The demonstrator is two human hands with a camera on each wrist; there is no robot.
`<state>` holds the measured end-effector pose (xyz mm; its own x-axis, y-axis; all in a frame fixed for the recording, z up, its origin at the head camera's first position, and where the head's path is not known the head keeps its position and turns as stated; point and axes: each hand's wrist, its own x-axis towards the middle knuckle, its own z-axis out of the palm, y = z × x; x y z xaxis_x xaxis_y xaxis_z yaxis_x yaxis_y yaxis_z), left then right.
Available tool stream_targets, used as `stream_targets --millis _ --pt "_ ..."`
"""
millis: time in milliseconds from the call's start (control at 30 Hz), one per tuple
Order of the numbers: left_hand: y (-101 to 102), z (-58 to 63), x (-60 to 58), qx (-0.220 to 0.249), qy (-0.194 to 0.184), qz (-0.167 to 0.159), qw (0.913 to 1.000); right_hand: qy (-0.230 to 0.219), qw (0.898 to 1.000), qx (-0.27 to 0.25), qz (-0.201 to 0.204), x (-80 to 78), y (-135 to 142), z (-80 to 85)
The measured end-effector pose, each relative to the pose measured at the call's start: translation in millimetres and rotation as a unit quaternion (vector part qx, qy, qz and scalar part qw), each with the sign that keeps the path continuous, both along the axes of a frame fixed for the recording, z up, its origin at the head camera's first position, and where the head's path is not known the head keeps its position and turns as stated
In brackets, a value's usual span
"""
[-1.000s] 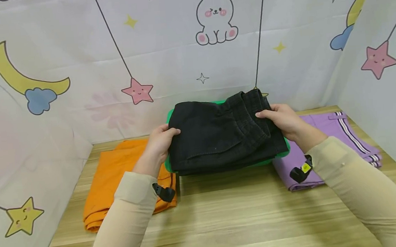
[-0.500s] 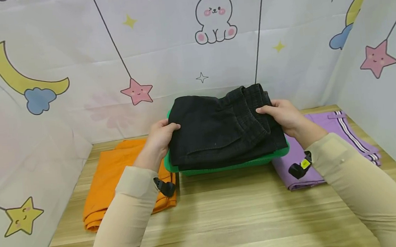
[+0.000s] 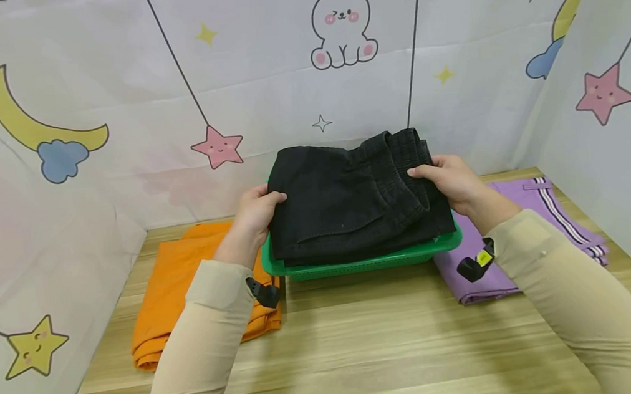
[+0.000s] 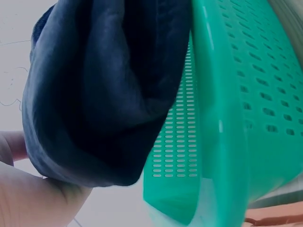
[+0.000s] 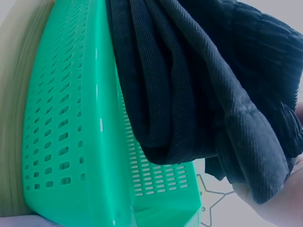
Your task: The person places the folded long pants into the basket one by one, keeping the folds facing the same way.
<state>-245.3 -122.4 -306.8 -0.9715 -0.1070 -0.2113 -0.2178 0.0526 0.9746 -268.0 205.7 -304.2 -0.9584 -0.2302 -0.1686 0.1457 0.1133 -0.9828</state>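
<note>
Left hand (image 3: 254, 218): grips pants (image 3: 327, 202) at folded end.
Right hand (image 3: 455, 186): grips waistband (image 3: 403, 167) end.
Axis: pants span hand to hand, neither nearer.
Basket (image 3: 355, 268): below both hands; contact with pants unclear.

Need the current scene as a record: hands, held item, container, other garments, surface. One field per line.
left_hand: left hand grips the plain end of the held item
right_hand: right hand grips its waistband end
held_item: folded black fabric garment with elastic waistband, above the container's opening; rim contact unclear
container: green perforated plastic basket
left_garment: folded orange fabric garment
right_garment: folded purple fabric garment with striped trim
surface: wood-grain table
</note>
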Motion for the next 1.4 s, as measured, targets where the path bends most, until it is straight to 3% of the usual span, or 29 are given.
stream_targets --millis 267,700,1000,1400 --pt "-1 0.7 -2.7 -0.004 0.001 0.003 1.0 0.004 1.0 0.013 -0.007 -3.0 -2 0.0" --pt "-3 -8.2 -13.8 -0.017 -0.009 0.01 0.9998 -0.002 1.0 0.02 -0.02 -10.3 -7 -6.5" --pt "-4 -16.3 -17.2 -0.04 -0.026 0.004 0.9989 -0.011 0.999 0.05 -0.012 -13.0 -10 -13.4" --pt "-2 -26.1 -21.9 -0.062 -0.039 -0.014 0.9972 -0.024 0.999 0.049 -0.008 -17.3 -10 -25.2"
